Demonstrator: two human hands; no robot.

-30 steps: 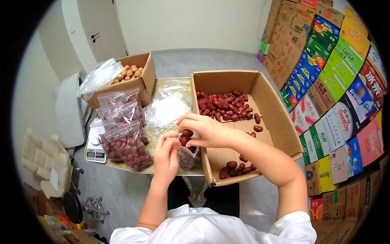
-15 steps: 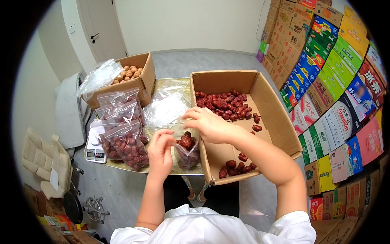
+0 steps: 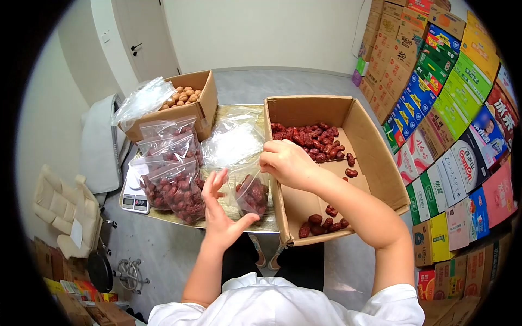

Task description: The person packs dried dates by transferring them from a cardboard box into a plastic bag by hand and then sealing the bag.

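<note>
A clear plastic bag partly filled with red dates stands at the table's front edge, beside the large cardboard box. My right hand is closed in a pinch at the bag's upper right corner. To the bag's left, my left hand is open, thumb and fingers spread, holding nothing. Loose red dates fill the far part of the cardboard box, with a few near its front. Several filled bags of dates crowd together left of my left hand. Flat empty plastic bags lie behind the bag.
A smaller carton of walnuts stands at the back left, with plastic bags over its corner. A digital scale sits by the filled bags. Stacked cartons line the right wall. An office chair is at left.
My left hand has spread its fingers and moved down beside the bag. The bag's top is now drawn up towards my right hand, covering the dates. The view has shifted slightly.
</note>
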